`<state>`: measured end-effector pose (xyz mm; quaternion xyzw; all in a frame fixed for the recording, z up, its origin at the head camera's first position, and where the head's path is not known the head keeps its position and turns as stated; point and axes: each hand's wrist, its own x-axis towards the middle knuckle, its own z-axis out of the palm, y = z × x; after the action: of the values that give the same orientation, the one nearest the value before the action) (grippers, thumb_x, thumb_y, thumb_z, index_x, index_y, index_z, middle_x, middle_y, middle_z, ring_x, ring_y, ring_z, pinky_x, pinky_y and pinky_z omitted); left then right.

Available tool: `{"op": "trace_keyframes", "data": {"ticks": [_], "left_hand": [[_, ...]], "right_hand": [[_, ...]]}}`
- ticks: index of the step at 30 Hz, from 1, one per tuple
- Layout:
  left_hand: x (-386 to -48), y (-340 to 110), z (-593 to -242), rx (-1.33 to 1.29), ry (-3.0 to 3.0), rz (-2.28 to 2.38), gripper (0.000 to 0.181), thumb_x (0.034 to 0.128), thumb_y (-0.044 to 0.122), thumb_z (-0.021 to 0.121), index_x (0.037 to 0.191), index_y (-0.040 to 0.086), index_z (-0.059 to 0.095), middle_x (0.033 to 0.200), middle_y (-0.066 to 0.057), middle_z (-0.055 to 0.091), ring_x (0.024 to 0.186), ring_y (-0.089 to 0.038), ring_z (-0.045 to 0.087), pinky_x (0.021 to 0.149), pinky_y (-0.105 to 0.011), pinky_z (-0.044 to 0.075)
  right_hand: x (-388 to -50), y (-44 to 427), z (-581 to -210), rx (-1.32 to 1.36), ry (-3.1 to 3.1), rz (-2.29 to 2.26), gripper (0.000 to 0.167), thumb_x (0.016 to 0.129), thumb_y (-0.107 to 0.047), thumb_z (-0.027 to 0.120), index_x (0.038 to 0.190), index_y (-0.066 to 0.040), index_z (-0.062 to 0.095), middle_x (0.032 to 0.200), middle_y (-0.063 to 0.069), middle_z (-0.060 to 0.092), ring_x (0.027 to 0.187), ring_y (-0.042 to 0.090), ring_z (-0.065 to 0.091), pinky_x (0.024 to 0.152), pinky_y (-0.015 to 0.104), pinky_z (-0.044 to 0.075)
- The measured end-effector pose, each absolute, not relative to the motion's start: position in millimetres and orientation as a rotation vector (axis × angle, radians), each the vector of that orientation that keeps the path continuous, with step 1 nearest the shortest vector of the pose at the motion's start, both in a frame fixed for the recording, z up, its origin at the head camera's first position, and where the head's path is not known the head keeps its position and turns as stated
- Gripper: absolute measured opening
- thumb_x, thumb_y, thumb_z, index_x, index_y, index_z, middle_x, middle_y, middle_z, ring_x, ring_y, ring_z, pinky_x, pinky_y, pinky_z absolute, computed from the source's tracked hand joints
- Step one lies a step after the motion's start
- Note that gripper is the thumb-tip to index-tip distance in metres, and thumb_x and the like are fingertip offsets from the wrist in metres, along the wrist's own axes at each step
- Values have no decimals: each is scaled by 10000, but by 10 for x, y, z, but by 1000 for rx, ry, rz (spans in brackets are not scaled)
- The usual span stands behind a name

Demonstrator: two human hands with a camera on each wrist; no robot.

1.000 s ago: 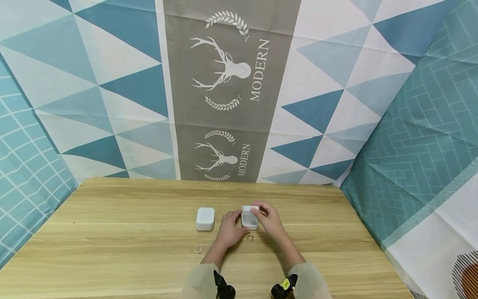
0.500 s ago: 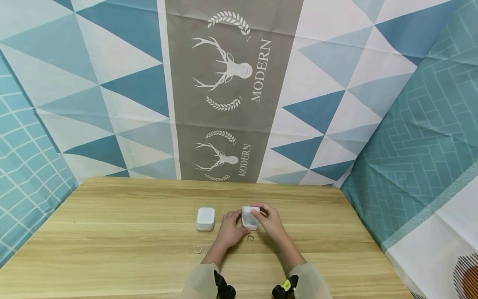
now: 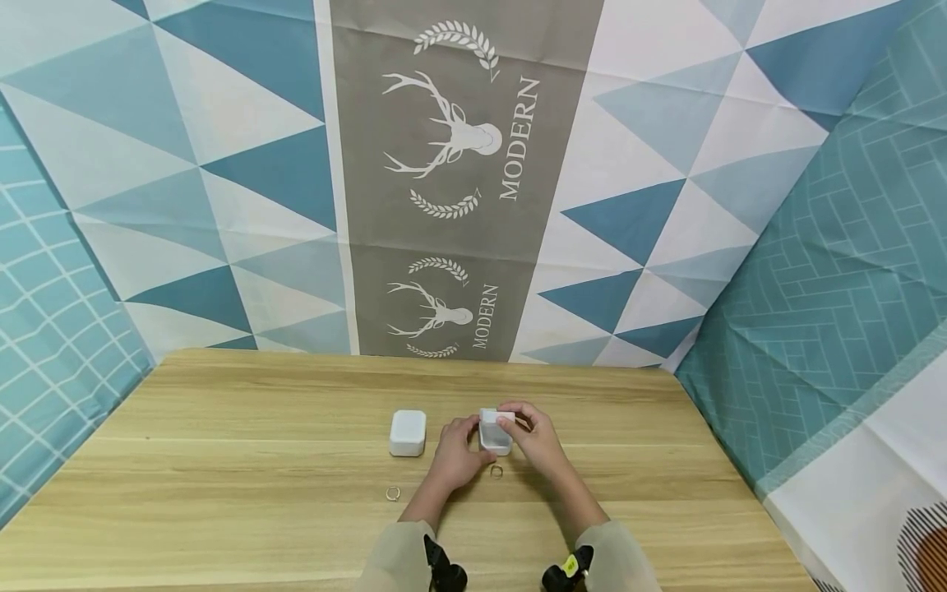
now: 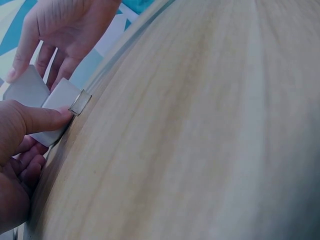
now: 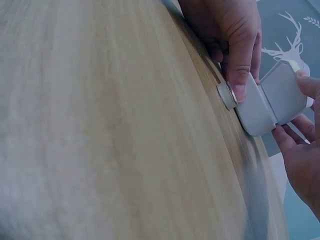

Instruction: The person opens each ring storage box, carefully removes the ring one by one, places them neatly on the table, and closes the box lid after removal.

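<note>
A small white ring box [image 3: 494,429] stands on the table with its lid [image 5: 286,92] raised. My left hand [image 3: 455,455] holds the lower half [image 4: 62,95], its thumb along the front. On the other side, my right hand [image 3: 538,437] pinches the lid between thumb and fingers. Just in front of the box lies a ring [image 3: 496,472], close to the left thumb in both wrist views. A second ring [image 3: 393,493] rests farther left on the wood. The inside of the box is partly visible in the head view.
Left of the hands sits another white box [image 3: 408,433], its lid down. The wooden table [image 3: 244,460] ends at the back against a patterned cloth [image 3: 444,271]. A teal cloth [image 3: 814,312] hangs along the right side.
</note>
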<state>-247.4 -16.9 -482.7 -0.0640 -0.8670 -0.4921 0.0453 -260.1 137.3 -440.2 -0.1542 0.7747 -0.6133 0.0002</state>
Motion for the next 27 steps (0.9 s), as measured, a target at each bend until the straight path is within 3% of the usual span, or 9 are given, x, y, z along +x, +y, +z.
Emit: {"op": "trace_keyframes", "data": {"ticks": [14,27], "left_hand": [[-2477,-162,-4823,-181,-2663,-1488,668,743,179,768,1306,-49,491,1247,-199,542,1171,-346,455,1021,-512,383],[-2471,-165,-4817,-180,-2676,-1492,659,750,177,765,1311,-33,490,1248,-186,542,1169,-330,454,1021,-504,386]], "right_hand": [[-2590,1383,-4410,-498,2389,-1970,228,869,-12,612,1072,90,598,1256,299,505,1203,398,490,1049,471,399],[-2606,1410,-4445,-516,2398,-1953,228,867,-28,621,1072,70,609,1240,251,539,1224,378,481,1063,469,379]]}}
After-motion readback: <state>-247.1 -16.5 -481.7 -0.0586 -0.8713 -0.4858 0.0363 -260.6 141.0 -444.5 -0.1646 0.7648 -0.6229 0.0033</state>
